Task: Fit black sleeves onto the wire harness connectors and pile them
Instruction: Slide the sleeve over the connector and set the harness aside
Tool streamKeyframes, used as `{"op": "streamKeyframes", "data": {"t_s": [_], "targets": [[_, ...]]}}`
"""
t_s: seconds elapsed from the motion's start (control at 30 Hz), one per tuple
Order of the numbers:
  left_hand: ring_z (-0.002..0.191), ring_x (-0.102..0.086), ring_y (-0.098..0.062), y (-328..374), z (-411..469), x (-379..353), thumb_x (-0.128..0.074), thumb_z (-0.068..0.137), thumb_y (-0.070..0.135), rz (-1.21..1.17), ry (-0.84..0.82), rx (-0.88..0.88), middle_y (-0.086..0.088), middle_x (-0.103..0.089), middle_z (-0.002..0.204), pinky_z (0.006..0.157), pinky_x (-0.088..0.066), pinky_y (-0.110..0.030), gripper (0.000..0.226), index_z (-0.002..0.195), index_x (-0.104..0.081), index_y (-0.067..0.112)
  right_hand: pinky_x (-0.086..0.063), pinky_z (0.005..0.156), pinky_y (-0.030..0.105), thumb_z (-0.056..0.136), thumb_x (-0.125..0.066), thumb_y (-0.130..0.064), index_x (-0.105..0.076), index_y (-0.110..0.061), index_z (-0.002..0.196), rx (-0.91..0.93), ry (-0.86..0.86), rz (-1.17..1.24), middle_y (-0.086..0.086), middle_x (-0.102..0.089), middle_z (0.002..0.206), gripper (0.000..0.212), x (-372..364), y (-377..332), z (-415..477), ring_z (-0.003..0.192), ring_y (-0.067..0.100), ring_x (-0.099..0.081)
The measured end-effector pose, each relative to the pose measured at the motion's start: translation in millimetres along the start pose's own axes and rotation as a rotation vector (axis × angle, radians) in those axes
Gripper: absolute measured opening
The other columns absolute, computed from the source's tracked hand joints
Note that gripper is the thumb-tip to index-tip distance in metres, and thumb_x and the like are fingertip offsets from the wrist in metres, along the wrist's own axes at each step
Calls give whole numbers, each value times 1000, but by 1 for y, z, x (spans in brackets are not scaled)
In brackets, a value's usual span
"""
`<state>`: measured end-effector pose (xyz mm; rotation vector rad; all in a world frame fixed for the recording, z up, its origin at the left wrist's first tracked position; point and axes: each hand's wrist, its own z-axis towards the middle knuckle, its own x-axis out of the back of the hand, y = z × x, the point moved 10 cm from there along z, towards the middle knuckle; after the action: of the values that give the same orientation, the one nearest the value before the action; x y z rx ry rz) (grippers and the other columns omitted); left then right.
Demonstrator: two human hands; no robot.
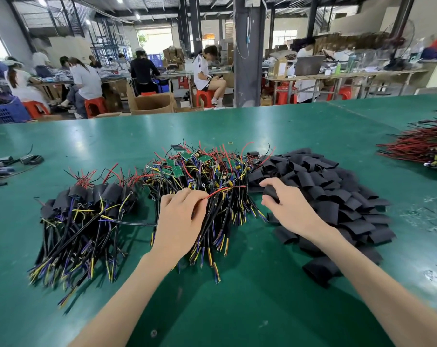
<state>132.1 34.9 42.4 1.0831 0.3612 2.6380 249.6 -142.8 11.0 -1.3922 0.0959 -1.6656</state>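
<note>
Pinching a thin red wire (222, 189) from the tangled heap of wire harnesses with small green circuit boards (200, 169) at the centre of the frame, the left hand (180, 221) is curling its fingers around the strand. The right hand (291, 209), held apart just to the right, is gripping one flat black sleeve (271, 192) at the near edge of the loose mound of black sleeves (337, 196). A pile of sleeved harnesses (87, 209) is lying at centre left on the green table mat (237, 309).
</note>
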Motion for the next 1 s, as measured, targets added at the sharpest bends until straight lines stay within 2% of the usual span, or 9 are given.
{"op": "streamKeyframes", "data": {"t_s": [0.13, 0.3, 0.4, 0.47, 0.53, 0.63, 0.7, 0.87, 1.0], "targets": [[64, -52, -21, 0, -1, -2, -65, 87, 7, 0, 1, -12, 2, -60, 75, 81, -31, -28, 8, 91, -68, 14, -37, 53, 11, 97, -45, -14, -54, -19, 119, -59, 14, 155, 3, -62, 79, 24, -3, 1, 0, 51, 2, -48], [66, -53, -22, 0, -1, -3, -63, 89, 9, 8, 3, -40, 2, -62, 76, 83, -32, -28, 8, 92, -69, 14, -42, 67, 9, 101, -38, -22, -56, -17, 126, -185, -53, 408, -7, -62, 94, 31, -15, 13, 0, 74, 5, -51], [69, -54, -23, 1, -1, 0, -59, 89, 15, 7, 22, -46, 2, -63, 77, 82, -32, -27, 11, 92, -69, 14, -50, 85, 22, 98, -47, -12, -54, -11, 130, -206, -112, 544, -1, -60, 98, 33, -22, 12, 0, 85, 10, -59], [71, -55, -23, 2, -1, 1, -57, 89, 17, -2, 26, -52, 3, -63, 78, 82, -33, -27, 13, 92, -69, 14, -47, 95, 32, 93, -54, -5, -55, -16, 125, -162, -100, 554, -2, -61, 95, 34, -19, 7, -1, 92, 16, -61], [72, -56, -24, 3, -1, 2, -56, 90, 17, -15, 25, -58, 3, -63, 79, 83, -35, -31, 14, 92, -69, 13, -45, 94, 28, 86, -62, 1, -55, -23, 121, -117, -64, 518, -5, -62, 94, 43, -14, 1, -2, 93, 16, -61], [70, -56, -22, 6, -1, 3, -57, 90, 16, -25, 34, -79, 5, -62, 78, 83, -35, -31, 12, 92, -69, 14, -44, 81, 12, 78, -68, 8, -54, -24, 119, -78, -27, 534, -7, -61, 93, 55, -8, -6, -3, 81, 4, -61], [69, -55, -21, 8, -1, 3, -60, 89, 14, -29, 35, -95, 6, -62, 78, 84, -35, -31, 9, 91, -69, 14, -39, 81, 5, 74, -73, 5, -55, -27, 120, -62, 2, 494, -5, -64, 97, 59, -3, -8, -3, 86, 2, -60], [69, -53, -18, 10, -2, 3, -58, 89, 17, -38, 43, -106, 8, -61, 78, 84, -34, -28, 12, 92, -70, 14, -38, 83, 4, 70, -76, 3, -56, -26, 121, -41, 27, 490, -6, -69, 103, 61, 3, -12, -4, 88, -9, -57], [70, -53, -17, 11, -2, 3, -58, 90, 18, -39, 36, -108, 9, -60, 78, 85, -36, -29, 12, 92, -69, 15, -38, 96, 17, 69, -78, 2, -57, -26, 121, -53, 20, 506, -5, -69, 106, 63, 1, -10, -4, 94, -3, -57]]}}
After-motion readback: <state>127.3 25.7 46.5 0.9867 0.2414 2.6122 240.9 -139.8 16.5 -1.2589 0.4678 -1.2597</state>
